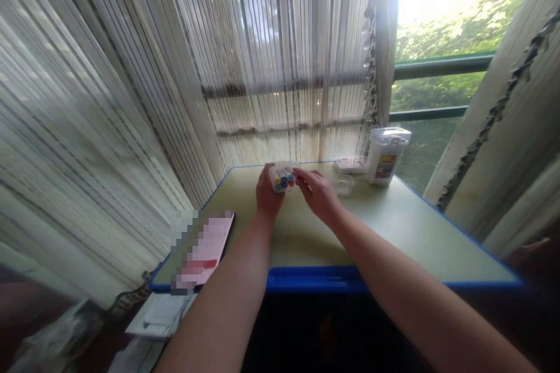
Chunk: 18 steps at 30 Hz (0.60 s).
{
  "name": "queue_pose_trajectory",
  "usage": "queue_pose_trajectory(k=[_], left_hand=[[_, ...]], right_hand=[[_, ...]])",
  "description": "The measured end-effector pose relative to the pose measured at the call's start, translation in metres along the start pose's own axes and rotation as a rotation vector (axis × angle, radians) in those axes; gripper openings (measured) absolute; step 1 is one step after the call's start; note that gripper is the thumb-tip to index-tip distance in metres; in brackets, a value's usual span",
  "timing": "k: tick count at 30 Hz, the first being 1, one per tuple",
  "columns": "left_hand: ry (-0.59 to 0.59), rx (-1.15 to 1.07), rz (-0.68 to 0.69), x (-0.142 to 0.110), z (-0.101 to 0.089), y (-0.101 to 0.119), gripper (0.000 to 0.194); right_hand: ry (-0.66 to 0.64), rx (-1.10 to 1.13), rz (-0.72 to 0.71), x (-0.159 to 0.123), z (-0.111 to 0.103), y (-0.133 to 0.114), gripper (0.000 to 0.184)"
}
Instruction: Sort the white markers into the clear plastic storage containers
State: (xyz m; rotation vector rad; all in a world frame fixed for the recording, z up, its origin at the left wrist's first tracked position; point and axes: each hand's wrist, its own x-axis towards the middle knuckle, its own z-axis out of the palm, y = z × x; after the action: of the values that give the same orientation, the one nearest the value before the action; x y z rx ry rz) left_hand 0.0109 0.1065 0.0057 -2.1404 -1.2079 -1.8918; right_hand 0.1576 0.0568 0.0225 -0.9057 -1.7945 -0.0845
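My left hand [268, 192] is wrapped round a small clear plastic case [275, 171], raised over the far part of the table. Several markers [284, 180] sit in it, their yellow, green, blue and red ends facing me. At the case's right side, my right hand [315, 186] has its thumb and fingers pinched together. A small reddish bit shows at those fingertips, too small to name. Just beyond my right hand, a clear plastic lid or tray [343, 185] lies on the table.
The pale table [306, 239] has a blue rim. A tall clear container [385, 157] with a label stands at the back right, beside a flat clear box [350, 164]. A pink-screened tablet or phone, partly blurred out [207, 245], lies at the left. Striped curtains [297, 70] hang behind.
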Motion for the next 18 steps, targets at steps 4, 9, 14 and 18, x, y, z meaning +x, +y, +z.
queue_pose_trajectory(k=[4,9,14,18], left_hand=[[-0.022,0.017,-0.002,0.0003,0.0001,-0.0002,0.037],[-0.027,0.023,0.006,0.0004,0.001,-0.0011,0.039],[-0.033,0.026,0.03,0.0002,0.0037,-0.006,0.043],[-0.028,0.004,0.057,-0.0003,0.0047,-0.0091,0.05]], right_hand=[[-0.063,-0.066,-0.037,0.0001,-0.0019,0.0021,0.033],[-0.09,-0.12,-0.087,0.0007,-0.0033,0.0022,0.033],[0.017,-0.071,-0.08,0.0009,0.0019,0.0025,0.026],[0.134,0.03,-0.009,-0.0001,0.0039,0.006,0.018]])
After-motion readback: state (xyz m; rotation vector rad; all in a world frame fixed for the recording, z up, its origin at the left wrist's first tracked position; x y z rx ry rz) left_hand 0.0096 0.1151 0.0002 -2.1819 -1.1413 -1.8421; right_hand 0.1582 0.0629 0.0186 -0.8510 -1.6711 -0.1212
